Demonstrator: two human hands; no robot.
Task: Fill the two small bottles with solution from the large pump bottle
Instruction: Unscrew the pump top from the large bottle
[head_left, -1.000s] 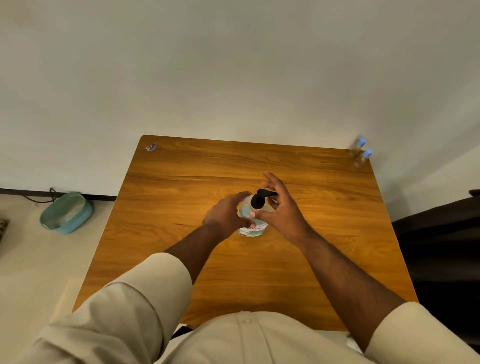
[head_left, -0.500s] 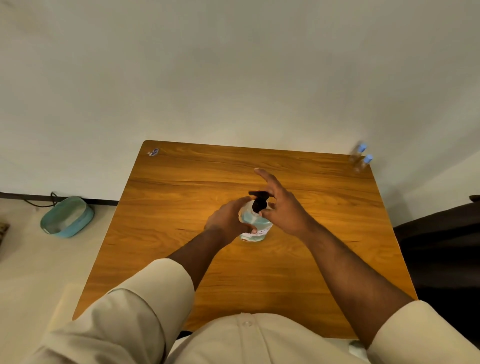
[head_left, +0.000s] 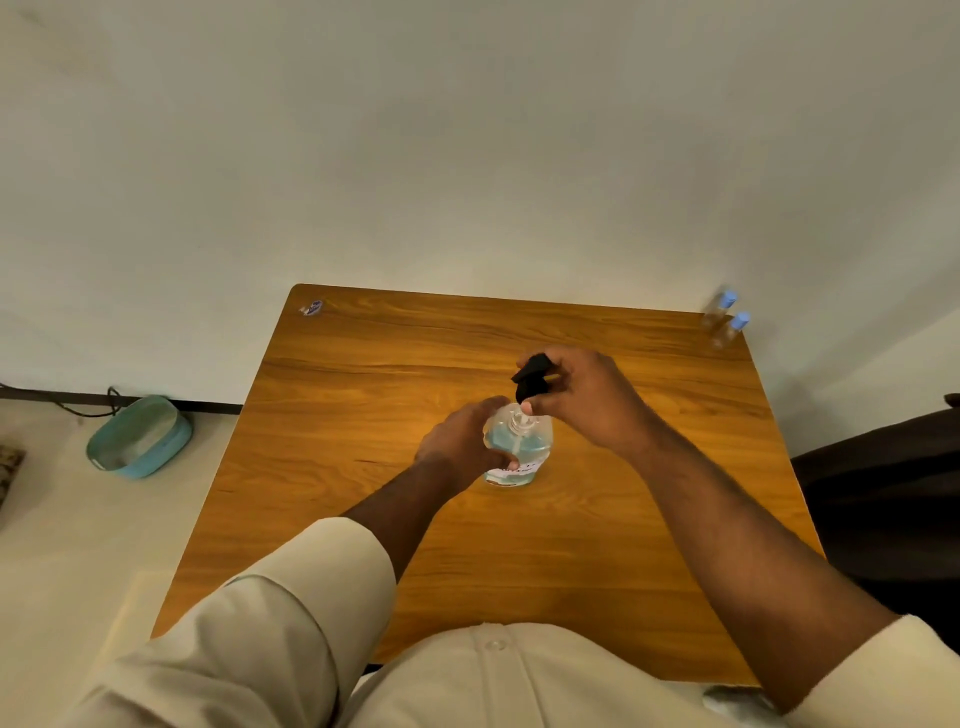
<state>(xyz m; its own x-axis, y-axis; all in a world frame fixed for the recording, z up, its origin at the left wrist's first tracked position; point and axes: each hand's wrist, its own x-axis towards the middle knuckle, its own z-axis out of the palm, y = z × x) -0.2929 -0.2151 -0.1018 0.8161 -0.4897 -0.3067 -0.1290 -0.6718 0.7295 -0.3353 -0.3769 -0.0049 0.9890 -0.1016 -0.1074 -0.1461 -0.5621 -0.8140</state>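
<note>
Pump bottle (head_left: 519, 447) stands upright near the middle of the wooden table (head_left: 363, 519), clear-walled with pale blue solution inside and a label low on its front. The left hand (head_left: 462, 447) wraps around the bottle's left side, fingers curled about its body, with the fingertips showing at the front just above the label. The right hand (head_left: 587, 395) is raised just above and behind the bottle's open neck, its fingers and thumb pinching the black pump head (head_left: 531, 378), which is lifted clear of the neck; a thin white tube runs from the neck down into the liquid. Whether that tube joins the pump head cannot be told, since the thumb covers the join. The label's print is too small and partly covered by the left fingers to read. Two small bottles (head_left: 724, 319) with blue caps stand side by side at the table's far right corner, well apart from both hands; they are blurred and their contents cannot be made out. Cream sleeves (head_left: 291, 613) and a shirt front fill the bottom edge, cut off by the frame.
</note>
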